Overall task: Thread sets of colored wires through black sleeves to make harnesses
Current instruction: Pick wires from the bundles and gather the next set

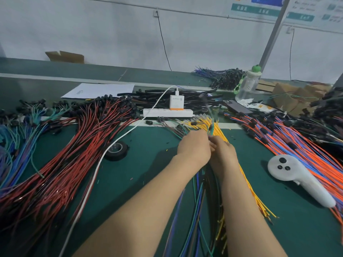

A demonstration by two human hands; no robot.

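My left hand [194,147] and my right hand [223,154] meet at the middle of the green mat. Together they grip a small bunch of green, blue and dark wires [211,129] that sticks up between them. The bunch rises blurred toward a dark tip [203,98], maybe a black sleeve; I cannot tell. Under my right forearm runs a spread of yellow wires [250,190]. Blue, green and dark wires [196,204] trail down between my forearms. A heap of black sleeves [185,98] lies behind the white power strip.
Red-and-black harnesses [74,145] cover the left, orange-and-blue ones [304,151] the right. A white power strip [168,112] with charger and white cable [96,175], a black tape roll [116,149], a white controller [297,173], a bottle [247,84] and a phone [237,106] also lie around.
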